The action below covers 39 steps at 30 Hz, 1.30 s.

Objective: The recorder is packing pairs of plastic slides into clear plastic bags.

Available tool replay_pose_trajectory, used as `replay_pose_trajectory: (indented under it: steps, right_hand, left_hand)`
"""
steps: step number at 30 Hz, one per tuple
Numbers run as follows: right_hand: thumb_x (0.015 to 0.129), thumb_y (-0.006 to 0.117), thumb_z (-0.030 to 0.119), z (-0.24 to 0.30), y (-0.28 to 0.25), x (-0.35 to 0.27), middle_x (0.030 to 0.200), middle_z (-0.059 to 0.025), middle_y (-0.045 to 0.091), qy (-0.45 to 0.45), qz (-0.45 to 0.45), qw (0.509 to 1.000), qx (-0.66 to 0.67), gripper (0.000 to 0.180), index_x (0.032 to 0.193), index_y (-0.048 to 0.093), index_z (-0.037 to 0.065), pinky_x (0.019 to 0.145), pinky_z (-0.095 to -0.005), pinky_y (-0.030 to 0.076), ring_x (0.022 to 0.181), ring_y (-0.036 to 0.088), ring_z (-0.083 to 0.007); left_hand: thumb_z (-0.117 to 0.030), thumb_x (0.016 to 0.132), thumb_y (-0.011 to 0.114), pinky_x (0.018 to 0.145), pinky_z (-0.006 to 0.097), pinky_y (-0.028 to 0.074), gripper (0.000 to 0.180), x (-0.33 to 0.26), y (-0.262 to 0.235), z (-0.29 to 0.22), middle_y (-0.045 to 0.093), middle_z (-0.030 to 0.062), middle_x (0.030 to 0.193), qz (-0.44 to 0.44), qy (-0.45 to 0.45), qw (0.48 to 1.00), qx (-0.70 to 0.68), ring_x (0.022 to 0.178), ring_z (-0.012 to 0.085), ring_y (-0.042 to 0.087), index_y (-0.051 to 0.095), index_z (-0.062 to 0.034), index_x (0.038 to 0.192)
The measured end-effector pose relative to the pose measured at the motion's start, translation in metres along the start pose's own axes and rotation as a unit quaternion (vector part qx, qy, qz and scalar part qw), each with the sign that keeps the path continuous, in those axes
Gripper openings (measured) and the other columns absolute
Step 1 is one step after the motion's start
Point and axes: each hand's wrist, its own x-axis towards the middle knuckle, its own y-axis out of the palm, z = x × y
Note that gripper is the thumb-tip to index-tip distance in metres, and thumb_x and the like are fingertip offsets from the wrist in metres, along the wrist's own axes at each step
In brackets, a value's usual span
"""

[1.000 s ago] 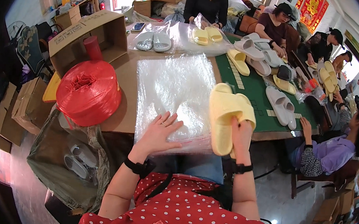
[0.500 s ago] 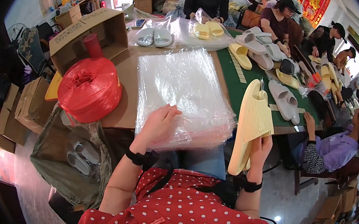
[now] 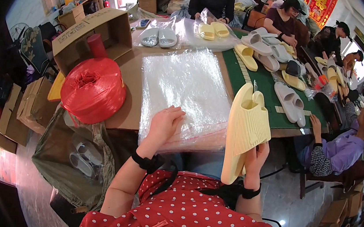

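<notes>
My left hand (image 3: 165,124) rests on a stack of clear plastic bags (image 3: 185,78) at the table's near edge, its fingers stretched out over the top bag and holding nothing. My right hand (image 3: 255,161) grips a pair of pale yellow slippers (image 3: 251,129) upright, just right of the stack. The two slippers are pressed together, toes low or high I cannot tell, with ribbed straps facing right. A small clear hook sticks up from their upper end. My fingers behind the slippers are partly hidden.
A big roll of red plastic twine (image 3: 93,90) and an open cardboard box (image 3: 93,33) stand left. Bagged grey slippers (image 3: 159,36) lie beyond the bags. Loose slippers (image 3: 269,47) cover the green mat (image 3: 256,83). Several co-workers sit around. A sack (image 3: 66,159) hangs lower left.
My right hand has brought the yellow slippers a little left and turned them, so more of the second slipper shows. My left hand stays on the bags, whose near edges have settled.
</notes>
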Motion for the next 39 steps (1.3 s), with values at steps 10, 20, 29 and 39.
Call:
replay_pose_trajectory:
  steps: [10, 20, 29, 39]
  right_hand:
    - [0.086, 0.069, 0.008, 0.031, 0.026, -0.021, 0.117, -0.0215, 0.065, -0.039, 0.231, 0.972, -0.023, 0.028, 0.113, 0.067, 0.001, 0.09, -0.0397, 0.05, 0.106, 0.065, -0.0365]
    - [0.09, 0.067, 0.018, 0.017, 0.044, -0.024, 0.095, -0.0239, 0.064, -0.005, 0.283, 0.939, -0.193, 0.024, 0.099, 0.066, -0.004, 0.071, -0.0476, 0.049, 0.084, 0.063, -0.0418]
    - [0.092, 0.064, 0.022, -0.008, 0.106, 0.019, 0.089, -0.0281, 0.061, -0.055, 0.223, 0.947, -0.223, 0.027, 0.092, 0.063, -0.005, 0.069, -0.0511, 0.051, 0.08, 0.063, -0.045]
    - [0.098, 0.054, 0.03, -0.02, 0.181, 0.069, 0.094, -0.0252, 0.065, -0.006, 0.202, 0.937, -0.285, 0.035, 0.087, 0.063, -0.002, 0.071, -0.0454, 0.053, 0.089, 0.067, -0.0393]
  left_hand:
    - [-0.03, 0.099, 0.055, 0.084, 0.039, 0.053, 0.034, 0.012, -0.008, 0.003, 0.072, 0.0175, 0.101, -0.002, -0.119, 0.97, -0.212, 0.094, 0.0346, 0.069, 0.067, -0.0119, 0.124]
    - [-0.015, 0.097, 0.053, 0.109, 0.04, 0.04, 0.035, 0.013, -0.037, -0.023, 0.057, 0.0145, 0.14, 0.051, 0.058, 0.993, -0.086, 0.131, 0.0328, 0.05, 0.064, -0.0091, 0.13]
    - [-0.01, 0.092, 0.057, 0.117, 0.047, 0.032, 0.042, 0.006, -0.038, -0.058, 0.051, 0.0102, 0.146, 0.074, 0.177, 0.977, -0.093, 0.14, 0.0343, 0.041, 0.059, -0.0107, 0.134]
    - [-0.004, 0.091, 0.056, 0.113, 0.041, 0.037, 0.044, 0.0, -0.05, -0.053, 0.053, 0.0115, 0.145, 0.153, 0.178, 0.955, -0.182, 0.14, 0.0335, 0.042, 0.059, -0.0087, 0.134]
